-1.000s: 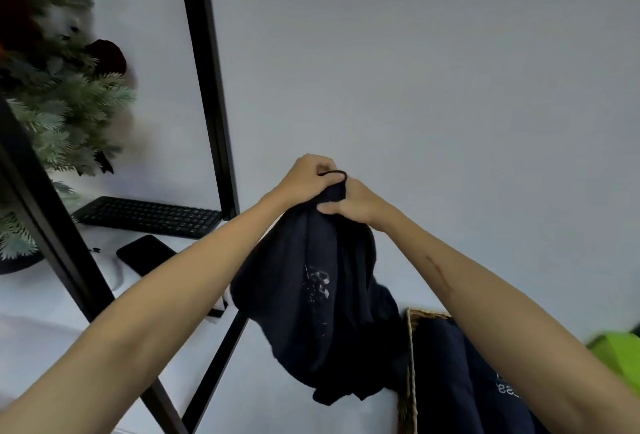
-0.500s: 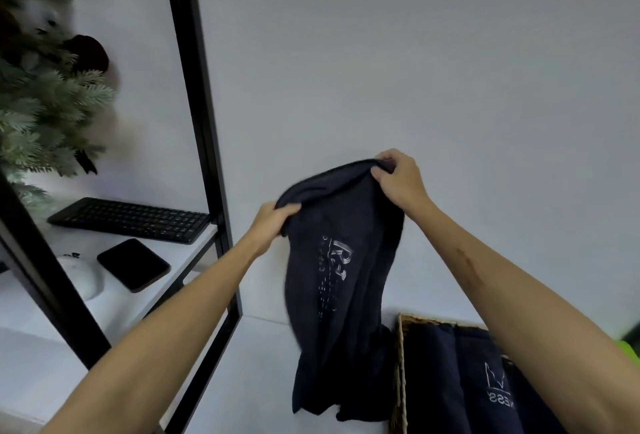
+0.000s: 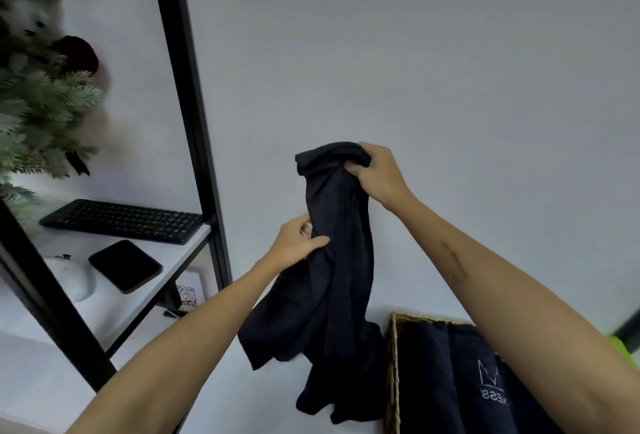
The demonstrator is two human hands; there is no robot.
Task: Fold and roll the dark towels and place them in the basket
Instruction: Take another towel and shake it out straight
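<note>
A dark navy towel [image 3: 332, 277] hangs bunched in the air in front of the white wall. My right hand [image 3: 379, 170] grips its top edge. My left hand [image 3: 296, 243] pinches the towel's left side lower down. The towel's lower end drapes to the left of a woven basket [image 3: 393, 364] at the lower right. Inside the basket lie folded dark towels [image 3: 450, 381], one with a pale logo; my right forearm hides part of them.
A black metal shelf frame [image 3: 188, 114] stands at the left. Its white shelf [image 3: 173, 263] carries a black keyboard [image 3: 121, 220], a black phone [image 3: 125, 265] and a white mouse [image 3: 71, 277]. An artificial fir tree [image 3: 31, 94] fills the far left. A green object [image 3: 623, 352] shows at the right edge.
My hands were together at the towel's top, then spread apart. My left hand has now dropped lower along the towel's side, and the towel hangs more bunched with its logo hidden.
</note>
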